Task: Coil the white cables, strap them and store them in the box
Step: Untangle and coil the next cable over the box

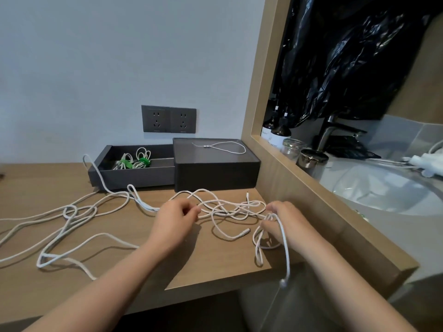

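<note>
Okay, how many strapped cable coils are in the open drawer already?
2. The left coil lies near the middle of the drawer, the right coil just beside it. Others may be hidden under the covered part of the box.

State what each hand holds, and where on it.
Right hand grips gathered loops of white cable at their top, one plug end dangling. Left hand pinches a loose strand mid-length.

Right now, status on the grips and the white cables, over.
Left grip pinches the white cable; right grip holds its first loops. Two strapped coils in the open drawer. Loose cables tangled across the desk.
</note>
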Demonstrator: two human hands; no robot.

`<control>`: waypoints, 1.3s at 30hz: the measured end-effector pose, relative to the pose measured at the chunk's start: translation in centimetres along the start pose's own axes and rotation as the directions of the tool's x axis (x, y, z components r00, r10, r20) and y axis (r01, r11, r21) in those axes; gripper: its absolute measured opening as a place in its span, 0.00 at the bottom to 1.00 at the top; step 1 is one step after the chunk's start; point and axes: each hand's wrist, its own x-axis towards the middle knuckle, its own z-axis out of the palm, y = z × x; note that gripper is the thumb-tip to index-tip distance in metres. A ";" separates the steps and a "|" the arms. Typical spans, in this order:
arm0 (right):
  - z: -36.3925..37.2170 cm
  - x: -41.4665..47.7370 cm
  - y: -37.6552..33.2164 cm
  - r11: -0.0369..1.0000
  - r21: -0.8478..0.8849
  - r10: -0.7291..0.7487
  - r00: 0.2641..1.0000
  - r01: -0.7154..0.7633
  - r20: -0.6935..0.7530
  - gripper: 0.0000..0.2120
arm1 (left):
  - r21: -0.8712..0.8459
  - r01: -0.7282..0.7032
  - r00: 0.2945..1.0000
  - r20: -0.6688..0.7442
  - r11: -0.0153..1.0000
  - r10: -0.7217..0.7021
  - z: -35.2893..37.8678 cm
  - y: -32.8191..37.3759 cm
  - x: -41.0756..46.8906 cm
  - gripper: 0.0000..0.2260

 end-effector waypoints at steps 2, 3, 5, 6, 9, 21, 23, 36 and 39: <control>0.4 -0.1 -0.2 1.000 -0.031 0.003 0.999 -0.001 0.052 0.16 | -0.054 0.031 0.997 -0.076 0.998 -0.035 -0.3 0.0 0.0 0.11; 0.5 -0.3 -0.3 1.000 -0.025 0.009 0.997 -0.007 0.077 0.12 | -0.063 0.032 0.994 -0.103 0.997 -0.039 -0.4 -0.1 -0.1 0.12; 0.5 -0.3 -0.7 1.000 -0.013 0.016 0.994 -0.015 0.111 0.06 | -0.061 0.031 0.988 -0.150 0.998 -0.040 -0.9 -0.2 -0.1 0.12; 0.4 -0.4 -0.9 0.999 -0.026 0.022 0.992 -0.019 0.124 0.06 | -0.058 0.033 0.984 -0.174 0.998 -0.042 -1.3 -0.4 0.0 0.12; 0.6 -0.1 -1.2 0.995 -0.069 0.089 0.983 -0.079 0.160 0.13 | -0.053 0.056 0.975 -0.211 0.997 -0.066 -2.6 -1.2 0.3 0.10; -1.5 -0.5 -0.8 0.929 0.369 -0.025 0.995 -0.015 0.101 0.11 | 0.049 0.176 0.979 -0.109 0.983 -0.170 -3.9 -4.9 0.5 0.09; -2.6 -0.5 -1.1 0.877 0.481 0.006 1.000 0.006 -0.023 0.12 | 0.075 0.165 0.983 -0.096 0.983 -0.158 -4.0 -5.0 0.5 0.09; -3.7 4.4 -3.9 0.592 0.806 0.168 0.979 -0.005 -0.117 0.09 | 0.544 -0.249 0.966 0.203 0.801 0.163 -6.4 -5.5 -1.1 0.07; -2.9 5.5 -5.5 0.283 0.946 0.170 0.979 -0.159 0.114 0.06 | 0.484 -0.232 0.970 0.183 0.844 0.161 -6.3 -5.7 -0.9 0.07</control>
